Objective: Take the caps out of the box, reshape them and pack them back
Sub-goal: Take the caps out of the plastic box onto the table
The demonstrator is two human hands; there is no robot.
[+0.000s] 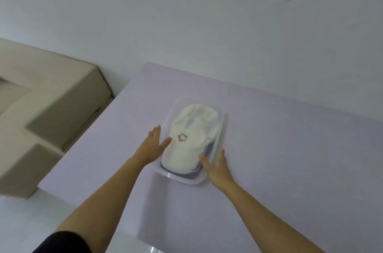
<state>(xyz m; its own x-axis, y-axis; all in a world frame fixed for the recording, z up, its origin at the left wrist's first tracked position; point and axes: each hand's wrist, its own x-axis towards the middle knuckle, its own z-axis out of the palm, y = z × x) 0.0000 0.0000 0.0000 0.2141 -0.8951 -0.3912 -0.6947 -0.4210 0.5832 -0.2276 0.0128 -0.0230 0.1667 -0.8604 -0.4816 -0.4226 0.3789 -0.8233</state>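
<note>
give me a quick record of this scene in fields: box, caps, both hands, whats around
box: clear box standing on the lilac table
top cap: white cap with a multicoloured logo, lying in the box
beneath: edge of a darker cap shows at the near end
left hand: left hand, fingers straight, at the box's left side
right hand: right hand, fingers straight, at the box's right side
contact: too blurred to tell
nearby: beige sofa, left of the table
</note>
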